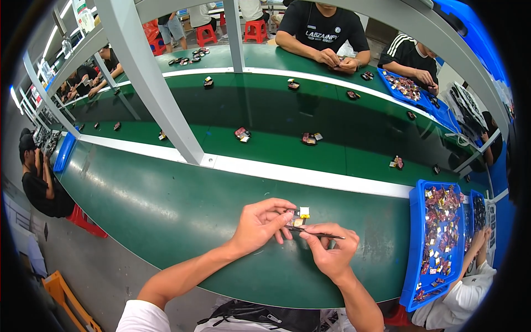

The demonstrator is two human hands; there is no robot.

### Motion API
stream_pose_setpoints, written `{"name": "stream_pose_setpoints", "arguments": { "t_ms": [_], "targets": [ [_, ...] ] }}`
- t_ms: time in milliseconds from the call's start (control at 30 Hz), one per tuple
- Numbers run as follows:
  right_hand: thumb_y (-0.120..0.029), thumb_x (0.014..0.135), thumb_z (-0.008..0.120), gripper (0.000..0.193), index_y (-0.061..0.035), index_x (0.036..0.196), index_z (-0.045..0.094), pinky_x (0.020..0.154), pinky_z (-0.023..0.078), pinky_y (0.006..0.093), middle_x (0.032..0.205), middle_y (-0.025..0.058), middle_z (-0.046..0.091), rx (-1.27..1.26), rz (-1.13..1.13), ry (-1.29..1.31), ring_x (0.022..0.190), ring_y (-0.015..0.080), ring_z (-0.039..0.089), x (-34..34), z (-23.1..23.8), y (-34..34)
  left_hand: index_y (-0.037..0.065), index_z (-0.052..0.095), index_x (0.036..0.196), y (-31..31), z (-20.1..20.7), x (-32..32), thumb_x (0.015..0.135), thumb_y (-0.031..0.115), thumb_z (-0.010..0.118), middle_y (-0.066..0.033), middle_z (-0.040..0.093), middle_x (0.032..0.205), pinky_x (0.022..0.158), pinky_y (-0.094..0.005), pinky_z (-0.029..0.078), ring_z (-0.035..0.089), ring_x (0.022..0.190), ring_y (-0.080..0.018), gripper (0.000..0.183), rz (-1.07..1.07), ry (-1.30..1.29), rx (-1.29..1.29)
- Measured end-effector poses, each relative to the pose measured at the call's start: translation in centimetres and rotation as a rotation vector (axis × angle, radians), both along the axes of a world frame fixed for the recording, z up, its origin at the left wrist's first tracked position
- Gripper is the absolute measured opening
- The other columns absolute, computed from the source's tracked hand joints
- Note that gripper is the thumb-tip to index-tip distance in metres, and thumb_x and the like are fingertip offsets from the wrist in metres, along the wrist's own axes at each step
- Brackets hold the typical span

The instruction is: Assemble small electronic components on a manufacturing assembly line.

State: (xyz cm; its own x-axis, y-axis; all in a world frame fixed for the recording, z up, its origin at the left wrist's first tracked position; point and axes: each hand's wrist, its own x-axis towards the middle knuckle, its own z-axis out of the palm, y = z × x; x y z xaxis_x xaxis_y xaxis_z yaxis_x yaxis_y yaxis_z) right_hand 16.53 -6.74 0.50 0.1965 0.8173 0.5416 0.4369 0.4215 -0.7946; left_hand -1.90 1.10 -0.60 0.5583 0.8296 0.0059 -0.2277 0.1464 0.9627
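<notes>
Two hands, left hand (259,224) pinching small yellow-tabbed part (298,214), right hand (331,252) holding thin metal tweezers (315,233)

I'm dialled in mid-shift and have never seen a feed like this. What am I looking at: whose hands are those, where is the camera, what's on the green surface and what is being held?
There is no machine here: the camera sits on a person's head and looks down, so the two bare forearms rising from the bottom edge are that person's own. The fisheye lens bends straight edges. The left hand pinches a small part with a yellow tab; the right hand holds thin dark tweezers against it. Below lies a green work surface; beyond it a darker green belt carries similar small parts. A blue tray of such parts stands to the right. Other people work around the line.
</notes>
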Motion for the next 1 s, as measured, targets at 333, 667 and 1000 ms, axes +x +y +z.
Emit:
{"name": "stream_pose_setpoints", "arguments": {
  "t_ms": [333,667,1000],
  "targets": [
    [0.0,0.076,0.081,0.014,-0.0105,0.083,0.075,0.043,0.032,0.0243,0.082,0.0014,0.078,0.122,-0.002,-0.232,0.047,0.0085,0.058,0.11,-0.3,0.06,-0.009,0.059,0.124,0.15,-0.09,0.39,0.099,0.003,0.063,-0.0167,0.069,0.103,0.055,-0.0255,0.059,0.072,0.076,-0.0159,0.028,-0.02,0.083,-0.007],
    [0.002,0.074,0.081,0.017,-0.0107,0.082,0.074,0.045,0.033,0.0243,0.083,0.0018,0.078,0.152,0.018,-0.326,0.056,0.0104,0.066,0.01,-0.6,-0.14,-0.008,0.058,0.123,-0.56,-0.58,0.6,0.097,0.001,0.064,-0.0139,0.066,0.103,0.054,-0.0247,0.059,0.072,0.076,-0.0164,0.028,0.03,0.117,0.001],
    [0.003,0.071,0.081,0.019,-0.0106,0.082,0.075,0.044,0.033,0.024,0.083,0.0027,0.078,0.225,0.013,-0.429,0.051,0.0103,0.062,0.04,-0.87,0.16,-0.007,0.058,0.119,0.08,-0.71,0.59,0.097,0.0,0.064,-0.0117,0.067,0.094,0.052,-0.0254,0.059,0.07,0.071,-0.0135,0.024,0.027,0.096,-0.074]
  ]
}}
